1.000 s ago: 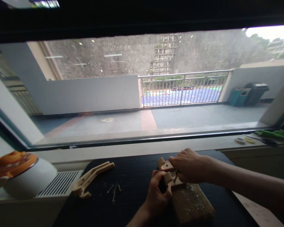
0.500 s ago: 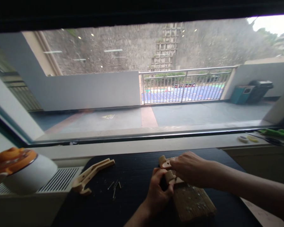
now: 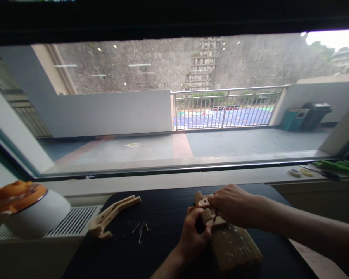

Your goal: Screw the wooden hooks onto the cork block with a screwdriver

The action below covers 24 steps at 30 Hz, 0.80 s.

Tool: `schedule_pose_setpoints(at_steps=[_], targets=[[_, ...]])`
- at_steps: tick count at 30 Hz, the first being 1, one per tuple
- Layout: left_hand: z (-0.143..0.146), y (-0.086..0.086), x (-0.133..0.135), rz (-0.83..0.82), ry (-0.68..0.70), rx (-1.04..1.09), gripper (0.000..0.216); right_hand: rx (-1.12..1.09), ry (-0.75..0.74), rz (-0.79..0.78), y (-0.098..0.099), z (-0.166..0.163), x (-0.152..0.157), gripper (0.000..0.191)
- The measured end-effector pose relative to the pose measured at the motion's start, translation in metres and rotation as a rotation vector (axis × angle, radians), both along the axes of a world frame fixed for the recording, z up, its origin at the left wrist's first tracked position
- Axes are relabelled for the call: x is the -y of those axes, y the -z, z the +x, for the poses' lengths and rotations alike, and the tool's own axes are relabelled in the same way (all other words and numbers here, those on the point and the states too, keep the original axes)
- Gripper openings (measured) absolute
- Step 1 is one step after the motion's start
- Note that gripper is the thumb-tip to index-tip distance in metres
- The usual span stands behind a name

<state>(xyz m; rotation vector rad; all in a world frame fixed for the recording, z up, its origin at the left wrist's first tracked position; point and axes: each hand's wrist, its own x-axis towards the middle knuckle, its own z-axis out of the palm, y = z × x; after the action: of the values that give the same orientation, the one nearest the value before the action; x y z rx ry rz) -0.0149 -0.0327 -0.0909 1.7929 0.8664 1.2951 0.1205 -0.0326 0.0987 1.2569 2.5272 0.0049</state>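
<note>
My left hand (image 3: 193, 232) is closed around the near end of a pale wooden piece (image 3: 203, 201) that rests on a rough wooden block (image 3: 235, 248) on the black table (image 3: 163, 217). My right hand (image 3: 232, 205) lies over the top of the same piece with its fingers curled down, pinching at it; what is under the fingertips is hidden. A second pale wooden piece (image 3: 112, 217), long with a hooked end, lies to the left on the table. Several small nails (image 3: 141, 230) are scattered between it and my left hand.
A white pot with an orange lid (image 3: 26, 211) stands at the left over a vent grille (image 3: 72, 221). A wide window and sill (image 3: 174, 178) run behind the table. Green items (image 3: 337, 166) and small rings lie on the sill at right. A paper sheet (image 3: 317, 261) lies lower right.
Both hands have stayed on the wooden piece over the block with only slight shifts. The view has bobbed a little up and down.
</note>
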Motion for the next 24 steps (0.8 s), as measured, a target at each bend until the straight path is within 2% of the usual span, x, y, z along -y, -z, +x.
schedule_pose_setpoints(at_steps=[2,5,9,17,24], targets=[[0.000,0.000,0.000,-0.012,0.004,-0.004,0.028,0.005,-0.028,-0.017,0.003,0.001,-0.001,0.023],[0.000,0.000,0.000,-0.008,-0.001,-0.011,0.028,0.022,-0.043,-0.019,0.010,-0.001,-0.003,0.016],[0.000,0.002,-0.002,0.010,-0.009,-0.018,0.029,0.054,0.003,0.019,0.015,-0.001,-0.004,0.015],[0.000,0.003,-0.002,0.006,-0.008,-0.002,0.030,0.018,0.123,0.089,0.002,0.001,0.004,0.019],[0.001,0.001,-0.001,-0.006,-0.005,-0.007,0.028,-0.013,0.099,0.019,-0.002,0.001,0.003,0.013]])
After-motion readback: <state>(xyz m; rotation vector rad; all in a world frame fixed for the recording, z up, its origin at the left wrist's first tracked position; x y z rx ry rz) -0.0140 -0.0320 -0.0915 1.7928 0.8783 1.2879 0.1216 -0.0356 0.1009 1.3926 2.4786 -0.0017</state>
